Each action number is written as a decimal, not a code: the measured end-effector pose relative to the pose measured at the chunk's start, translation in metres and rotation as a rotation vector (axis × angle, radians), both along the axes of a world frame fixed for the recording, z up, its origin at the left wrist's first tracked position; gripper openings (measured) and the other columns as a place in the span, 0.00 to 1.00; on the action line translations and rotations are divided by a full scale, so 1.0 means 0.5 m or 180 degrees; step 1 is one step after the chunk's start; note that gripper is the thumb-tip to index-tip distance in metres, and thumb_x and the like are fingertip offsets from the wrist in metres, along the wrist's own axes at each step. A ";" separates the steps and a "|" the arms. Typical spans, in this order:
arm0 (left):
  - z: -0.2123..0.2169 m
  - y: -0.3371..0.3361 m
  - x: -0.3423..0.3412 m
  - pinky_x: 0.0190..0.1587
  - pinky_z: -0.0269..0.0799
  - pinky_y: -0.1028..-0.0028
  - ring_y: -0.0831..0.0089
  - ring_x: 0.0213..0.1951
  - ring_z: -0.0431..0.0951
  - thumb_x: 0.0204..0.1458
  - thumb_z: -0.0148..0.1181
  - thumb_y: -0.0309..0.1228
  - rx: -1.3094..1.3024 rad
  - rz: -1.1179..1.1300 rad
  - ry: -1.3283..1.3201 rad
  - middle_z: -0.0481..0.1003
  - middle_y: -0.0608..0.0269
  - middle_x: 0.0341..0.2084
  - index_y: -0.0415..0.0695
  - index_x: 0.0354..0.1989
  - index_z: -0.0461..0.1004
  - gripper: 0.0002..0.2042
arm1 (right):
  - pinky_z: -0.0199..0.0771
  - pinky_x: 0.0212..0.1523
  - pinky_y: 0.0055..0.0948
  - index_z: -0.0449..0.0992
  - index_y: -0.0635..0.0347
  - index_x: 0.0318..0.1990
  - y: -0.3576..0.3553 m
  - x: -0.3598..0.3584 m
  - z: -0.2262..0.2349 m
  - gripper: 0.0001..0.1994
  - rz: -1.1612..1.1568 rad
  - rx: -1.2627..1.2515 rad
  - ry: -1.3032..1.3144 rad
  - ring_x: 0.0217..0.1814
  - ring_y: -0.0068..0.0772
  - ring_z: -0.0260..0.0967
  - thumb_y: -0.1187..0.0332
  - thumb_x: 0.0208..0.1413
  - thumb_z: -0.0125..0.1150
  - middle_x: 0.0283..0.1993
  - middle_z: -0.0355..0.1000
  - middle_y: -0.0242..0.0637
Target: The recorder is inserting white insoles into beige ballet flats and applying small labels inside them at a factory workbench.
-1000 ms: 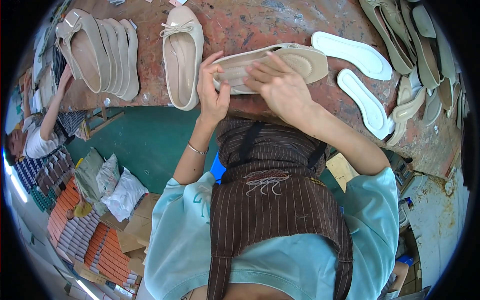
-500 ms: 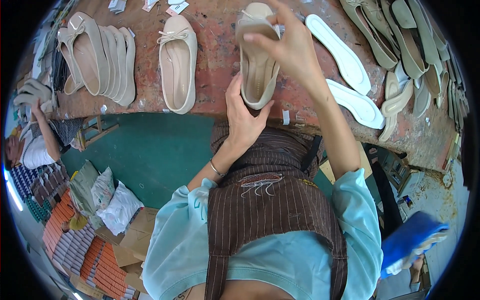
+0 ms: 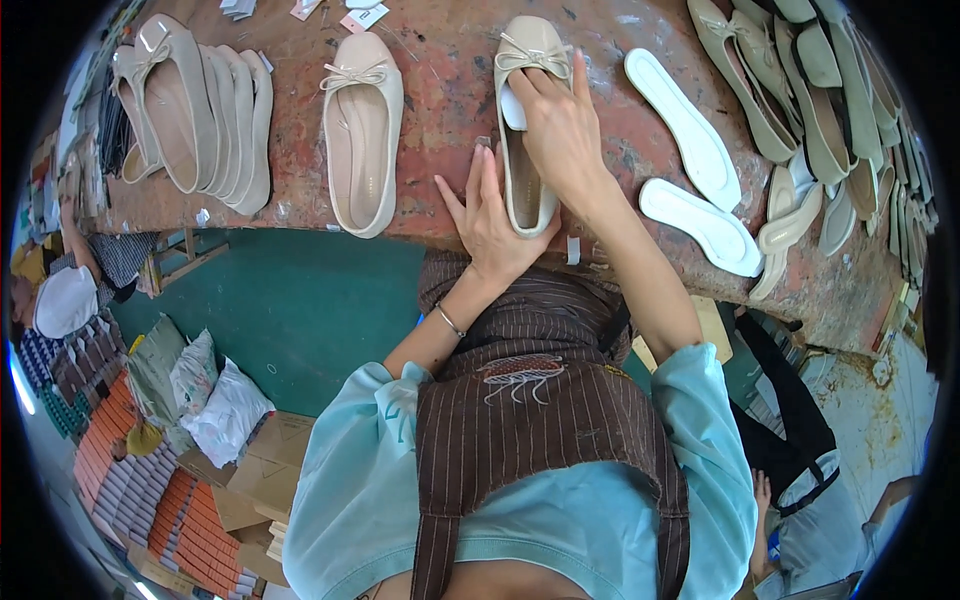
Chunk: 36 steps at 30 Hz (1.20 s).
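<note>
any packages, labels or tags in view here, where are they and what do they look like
Paper tags: far edge of the worktable, beyond the lone beige shoe; small white slips, one with red.
Paper slips: same far edge, further left; small, pale.
Plastic bags: on the floor, lower left; white and greyish, crumpled.
Cardboard boxes: beside the bags; flat, brown.
Packed rows: bottom left; orange and grey stacks, too small to tell.

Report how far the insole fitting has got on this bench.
Done, it seems: one beige flat lies apart, untouched. In hand: the right hand presses into the bow-toed shoe while the left hand steadies its heel end. Left: two white insoles lie loose, and more shoes are stacked at right.
</note>
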<state>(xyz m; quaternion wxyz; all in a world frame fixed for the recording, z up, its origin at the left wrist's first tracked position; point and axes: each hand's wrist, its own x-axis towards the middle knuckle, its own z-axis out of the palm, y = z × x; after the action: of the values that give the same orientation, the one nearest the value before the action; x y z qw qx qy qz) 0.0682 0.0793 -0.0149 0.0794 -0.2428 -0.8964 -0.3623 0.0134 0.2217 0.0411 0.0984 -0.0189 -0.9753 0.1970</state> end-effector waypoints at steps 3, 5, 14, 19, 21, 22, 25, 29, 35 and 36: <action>-0.010 -0.002 -0.004 0.65 0.30 0.31 0.52 0.66 0.62 0.35 0.74 0.52 0.0023 0.0003 0.0140 0.64 0.39 0.61 0.31 0.67 0.49 0.56 | 0.53 0.69 0.54 0.70 0.73 0.55 -0.040 0.057 -0.013 0.23 -0.0237 0.0364 0.0417 0.61 0.53 0.68 0.77 0.49 0.55 0.55 0.71 0.56; -0.007 -0.002 0.002 0.65 0.31 0.31 0.52 0.66 0.62 0.35 0.72 0.54 -0.0013 0.0019 0.0224 0.65 0.41 0.61 0.31 0.67 0.51 0.55 | 0.51 0.69 0.54 0.68 0.76 0.56 -0.048 0.059 -0.019 0.24 -0.0308 0.0549 0.0412 0.60 0.53 0.69 0.75 0.49 0.56 0.54 0.72 0.58; -0.034 -0.003 -0.005 0.65 0.31 0.31 0.53 0.67 0.61 0.38 0.69 0.58 -0.0189 0.0064 0.0438 0.64 0.49 0.63 0.32 0.67 0.52 0.54 | 0.45 0.71 0.57 0.59 0.85 0.59 -0.069 0.075 -0.015 0.31 -0.0150 0.0574 0.0140 0.63 0.65 0.61 0.68 0.53 0.56 0.58 0.64 0.68; -0.009 0.005 -0.003 0.65 0.29 0.31 0.53 0.66 0.63 0.37 0.71 0.56 0.0031 0.0035 0.0114 0.64 0.43 0.62 0.31 0.67 0.51 0.55 | 0.42 0.72 0.56 0.61 0.83 0.59 -0.027 -0.019 0.002 0.29 -0.0146 0.0552 -0.0834 0.66 0.62 0.61 0.68 0.53 0.54 0.59 0.64 0.66; -0.005 0.001 -0.003 0.65 0.29 0.31 0.53 0.66 0.62 0.36 0.71 0.56 0.0041 0.0043 0.0136 0.64 0.42 0.62 0.31 0.67 0.51 0.55 | 0.41 0.72 0.58 0.64 0.78 0.58 -0.053 -0.008 -0.031 0.27 -0.0487 0.1213 0.0252 0.61 0.56 0.67 0.67 0.52 0.55 0.54 0.70 0.60; 0.000 -0.003 0.004 0.65 0.29 0.31 0.53 0.66 0.62 0.36 0.72 0.56 0.0038 0.0043 0.0108 0.63 0.41 0.62 0.30 0.67 0.51 0.56 | 0.42 0.71 0.59 0.69 0.72 0.54 -0.064 0.003 -0.029 0.23 -0.0610 0.1478 0.0446 0.57 0.50 0.70 0.67 0.52 0.54 0.48 0.74 0.52; 0.001 0.004 0.007 0.66 0.31 0.32 0.53 0.66 0.62 0.35 0.73 0.52 0.0097 0.0031 0.0098 0.64 0.44 0.62 0.32 0.67 0.52 0.54 | 0.43 0.71 0.60 0.73 0.68 0.50 -0.016 -0.041 -0.033 0.19 -0.0265 0.1186 -0.0223 0.56 0.47 0.71 0.68 0.52 0.54 0.46 0.74 0.48; 0.032 0.012 -0.009 0.68 0.42 0.43 0.51 0.59 0.69 0.33 0.75 0.45 0.0049 0.0019 0.0296 0.68 0.44 0.57 0.38 0.65 0.58 0.48 | 0.44 0.70 0.60 0.73 0.70 0.48 0.002 -0.055 -0.037 0.18 -0.0105 0.1453 -0.0241 0.52 0.49 0.73 0.71 0.51 0.55 0.42 0.75 0.47; 0.193 -0.119 -0.122 0.51 0.66 0.70 0.69 0.43 0.70 0.38 0.75 0.28 0.1199 0.0416 -0.0364 0.68 0.62 0.40 0.40 0.43 0.69 0.24 | 0.57 0.66 0.52 0.80 0.55 0.46 0.128 0.127 0.073 0.18 -0.0439 -0.0789 0.0757 0.62 0.45 0.69 0.79 0.46 0.57 0.50 0.77 0.40; 0.194 -0.142 -0.151 0.50 0.66 0.70 0.71 0.43 0.70 0.39 0.75 0.27 0.1153 0.0371 -0.0245 0.69 0.63 0.39 0.40 0.42 0.70 0.22 | 0.56 0.67 0.52 0.80 0.58 0.48 0.172 0.157 0.046 0.17 -0.0963 -0.0076 0.0552 0.63 0.49 0.67 0.77 0.48 0.59 0.51 0.76 0.42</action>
<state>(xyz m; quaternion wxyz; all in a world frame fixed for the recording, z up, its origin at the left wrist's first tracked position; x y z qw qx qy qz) -0.0074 0.0084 0.0823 0.1083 -0.1583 -0.8314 -0.5215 0.0917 0.3079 0.0642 0.2104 -0.1496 -0.9468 0.1923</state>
